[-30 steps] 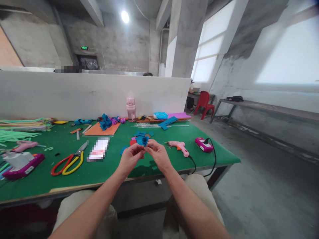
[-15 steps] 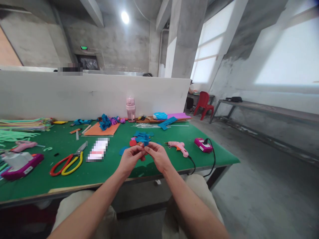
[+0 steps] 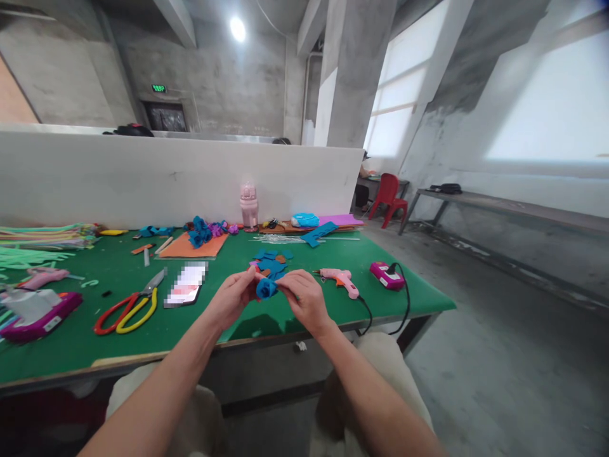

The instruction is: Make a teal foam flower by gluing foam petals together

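Observation:
A small blue felt flower (image 3: 266, 289) sits pinched between both hands, held just above the green table (image 3: 190, 324). My left hand (image 3: 233, 298) grips its left side with curled fingers. From the right, my right hand (image 3: 304, 298) closes thumb and fingers on it. Loose blue and red felt pieces (image 3: 271, 261) lie on the table right behind the hands. To the right of my right hand a pink glue gun (image 3: 340, 280) lies on its side.
Red-and-yellow scissors (image 3: 128, 309) and a phone (image 3: 186, 285) lie to the left, a magenta box (image 3: 35, 311) farther left. A magenta power strip (image 3: 389, 275) sits near the right edge. Orange felt (image 3: 193, 246), blue felt flowers (image 3: 200, 231) and a pink bottle (image 3: 248, 204) stand by the white partition.
Both hands have shifted slightly down and toward me with the blue flower, turning it so that the rolled end faces me. The view has tilted a little.

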The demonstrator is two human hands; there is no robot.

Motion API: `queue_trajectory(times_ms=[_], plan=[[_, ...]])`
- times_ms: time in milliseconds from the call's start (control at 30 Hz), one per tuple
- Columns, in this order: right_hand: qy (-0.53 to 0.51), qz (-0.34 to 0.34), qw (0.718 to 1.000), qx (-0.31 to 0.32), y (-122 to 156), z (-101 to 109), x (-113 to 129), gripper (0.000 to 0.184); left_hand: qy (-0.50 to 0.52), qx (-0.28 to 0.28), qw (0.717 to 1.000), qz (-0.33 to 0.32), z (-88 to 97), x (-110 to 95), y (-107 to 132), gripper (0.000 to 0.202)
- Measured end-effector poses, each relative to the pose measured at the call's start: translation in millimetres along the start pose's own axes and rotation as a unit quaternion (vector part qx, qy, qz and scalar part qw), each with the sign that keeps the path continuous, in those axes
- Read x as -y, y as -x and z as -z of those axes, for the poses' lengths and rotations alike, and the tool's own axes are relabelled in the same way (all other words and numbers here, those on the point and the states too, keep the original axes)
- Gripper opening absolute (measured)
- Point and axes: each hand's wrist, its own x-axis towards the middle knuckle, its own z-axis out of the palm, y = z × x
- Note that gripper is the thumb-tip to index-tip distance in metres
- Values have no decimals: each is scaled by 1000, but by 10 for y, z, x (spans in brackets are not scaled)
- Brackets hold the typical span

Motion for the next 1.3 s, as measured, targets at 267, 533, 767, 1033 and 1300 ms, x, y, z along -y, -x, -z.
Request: queue_trajectory(times_ms=[267,533,767,1033,1300], plan=[[36,0,999,26,74,19,-92,23,-42,-1,999,-21,-26,34,8,20],[58,-12,998,35,97,38,-111,20,-162,-72,981,-80,-51,7,8,19],[40,-42,998,38,84,23,-109,19,-186,-102,970,-116,-87,-17,26,18],[-148,-246,958,11,61,-91,-73,10,-143,-94,982,-77,-3,63,-47,23],[-313,-338,888,-8,29,-191,-45,14,-117,-48,991,-31,-78,184,-37,21]])
